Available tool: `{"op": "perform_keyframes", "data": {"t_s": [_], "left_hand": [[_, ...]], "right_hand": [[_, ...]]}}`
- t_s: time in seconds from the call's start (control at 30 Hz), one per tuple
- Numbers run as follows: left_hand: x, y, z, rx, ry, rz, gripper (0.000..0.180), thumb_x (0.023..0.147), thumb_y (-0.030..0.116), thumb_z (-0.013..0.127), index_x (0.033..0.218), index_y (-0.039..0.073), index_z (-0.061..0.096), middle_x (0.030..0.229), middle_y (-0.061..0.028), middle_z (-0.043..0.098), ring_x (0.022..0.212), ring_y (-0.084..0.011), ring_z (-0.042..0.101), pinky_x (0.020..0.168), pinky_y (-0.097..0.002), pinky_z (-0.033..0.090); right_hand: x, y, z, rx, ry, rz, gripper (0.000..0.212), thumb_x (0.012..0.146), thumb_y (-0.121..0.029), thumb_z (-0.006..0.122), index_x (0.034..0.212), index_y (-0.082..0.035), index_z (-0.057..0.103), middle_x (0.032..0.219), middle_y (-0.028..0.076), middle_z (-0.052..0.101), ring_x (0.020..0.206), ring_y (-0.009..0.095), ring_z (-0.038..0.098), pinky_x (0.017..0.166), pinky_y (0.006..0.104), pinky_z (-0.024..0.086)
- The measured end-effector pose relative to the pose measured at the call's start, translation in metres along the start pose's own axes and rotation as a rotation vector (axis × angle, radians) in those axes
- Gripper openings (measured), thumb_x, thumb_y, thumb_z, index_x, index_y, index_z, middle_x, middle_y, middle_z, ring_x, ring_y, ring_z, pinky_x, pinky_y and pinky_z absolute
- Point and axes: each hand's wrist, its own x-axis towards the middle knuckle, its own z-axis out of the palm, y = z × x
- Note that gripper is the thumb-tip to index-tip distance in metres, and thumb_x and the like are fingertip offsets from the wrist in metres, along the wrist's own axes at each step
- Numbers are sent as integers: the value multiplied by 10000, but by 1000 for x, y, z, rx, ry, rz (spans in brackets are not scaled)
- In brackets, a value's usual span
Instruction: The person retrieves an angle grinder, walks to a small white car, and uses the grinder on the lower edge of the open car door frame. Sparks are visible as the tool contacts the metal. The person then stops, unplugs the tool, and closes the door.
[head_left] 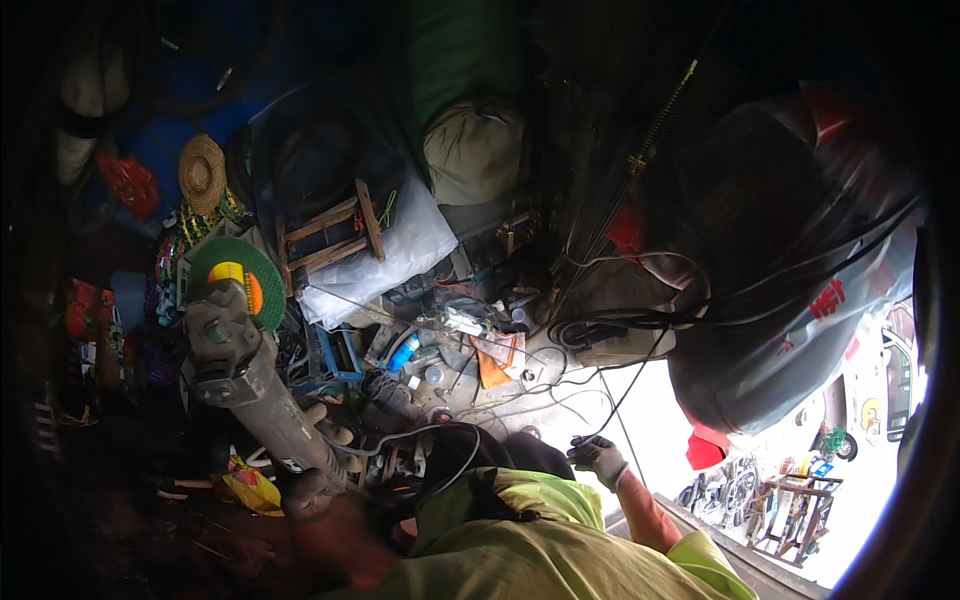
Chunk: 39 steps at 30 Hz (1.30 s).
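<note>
On the left, a large grey angle grinder (265, 400) with a green disc (268, 290) and a yellow-orange centre is raised upright at a tilt. My left hand (308, 492), in a dark, dirty glove, is closed round its rear end; the forearm behind is blurred and in shadow. A grey cord (425, 430) runs from near the grinder's lower end toward my body. At the right of my body, my gloved right hand (600, 462) is closed on a black cable (628, 408) that hangs down from the right. The fingertips are small and partly dark.
Ahead lie a wooden frame (335, 235), a white sheet (385, 250), a blue-labelled bottle (404, 352), an orange cloth (496, 360) and loose cords. A big dark covered bundle (770, 330) stands right, with cables across it. A metal rack (795, 515) stands in bright light outside.
</note>
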Motion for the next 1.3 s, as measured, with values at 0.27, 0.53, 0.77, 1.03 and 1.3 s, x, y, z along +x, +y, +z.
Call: {"op": "perform_keyframes", "data": {"t_s": [0.27, 0.53, 0.77, 1.03, 1.3], "left_hand": [[-5, -34, 22, -49, -174, -231, 873, 938, 11, 679, 1647, 11, 170, 1495, -268, 509, 1277, -380, 655, 1063, -449, 571], [-58, -48, 8, 89, 54, -674, 966, 801, 288, 898, 1538, -49, 373, 1231, -199, 670, 975, -246, 741, 842, -351, 598], [-89, -54, 2, 80, 57, -693, 882, 819, 316, 897, 1480, -59, 449, 1173, -181, 715, 932, -213, 749, 805, -315, 605], [-101, -59, -7, -67, -44, -821, 851, 846, 300, 878, 1487, -54, 444, 1190, -194, 711, 946, -227, 756, 797, -312, 616], [-93, -81, -8, -316, -157, -1198, 820, 872, 283, 858, 1494, -49, 439, 1207, -207, 706, 960, -241, 763, 789, -308, 626]], "right_hand": [[-37, 34, 35, 196, 1, -20, 219, 1058, -172, 627, 1202, -12, 668, 972, 131, 745, 850, 284, 743, 733, 367, 602], [-24, 2, 192, 258, -455, 15, 213, 1093, -153, 558, 1236, -16, 637, 1144, 149, 735, 1022, 281, 724, 844, 352, 576], [40, -5, 313, 1036, -875, 360, 511, 1053, -324, 597, 1453, -21, 501, 1339, 140, 649, 1239, 267, 624, 1048, 413, 520], [-8, -4, 316, 197, -932, -104, 484, 998, -293, 626, 1384, -15, 536, 1301, 132, 640, 1225, 253, 619, 1029, 388, 527], [-57, 47, 213, -945, -481, -1009, 244, 882, -127, 708, 1093, -4, 713, 1074, 130, 690, 1017, 259, 701, 873, 341, 578]]}}
